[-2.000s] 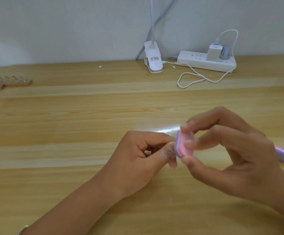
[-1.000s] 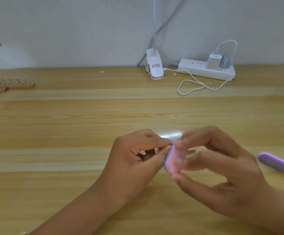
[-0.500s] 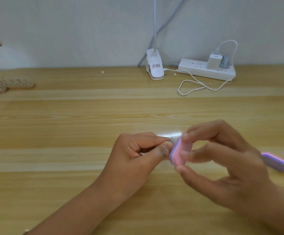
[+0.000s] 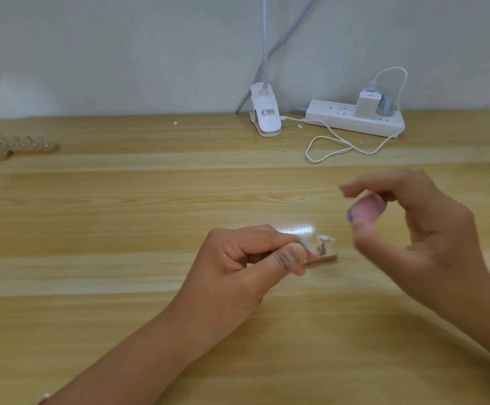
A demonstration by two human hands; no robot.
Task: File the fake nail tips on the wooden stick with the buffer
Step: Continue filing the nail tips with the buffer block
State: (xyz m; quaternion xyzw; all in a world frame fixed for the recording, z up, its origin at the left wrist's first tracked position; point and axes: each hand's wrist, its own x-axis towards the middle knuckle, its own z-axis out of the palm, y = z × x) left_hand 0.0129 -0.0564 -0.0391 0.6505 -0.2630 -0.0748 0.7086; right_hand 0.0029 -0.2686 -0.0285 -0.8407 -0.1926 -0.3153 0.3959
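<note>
Head view: we see the left hand (image 4: 246, 258) low at centre, fingers curled & thumb pressed down. It grips a short light wooden stick (image 4: 322, 260) that carries clear fake nail tips (image 4: 324, 238) on small metal posts. Only the stick's right end pokes out past the thumb. One tip shows whole; a 2nd sits partly under the thumb. We can't tell if the stick rests on the pale wooden table (image 4: 121, 200) or hangs just over it.

The right hand (image 4: 419, 229) is up & to the right, motion-blurred. It pinches a small pink-and-purple oval buffer block (image 4: 366, 211) btwn index finger on top & thumb below, w/ the other fingers loosely bent. The buffer is apart from the stick, above & right of it, touching no tip.

At the back, by the wall, stands a white clip-on lamp base (image 4: 265, 115). Right of it lies a white power strip (image 4: 340, 118) w/ a white charger (image 4: 368, 105) plugged in, & a thin white cable (image 4: 334, 149) loops in front. At far left, two more wooden sticks w/ nail tips (image 4: 24, 145) lie side by side.
</note>
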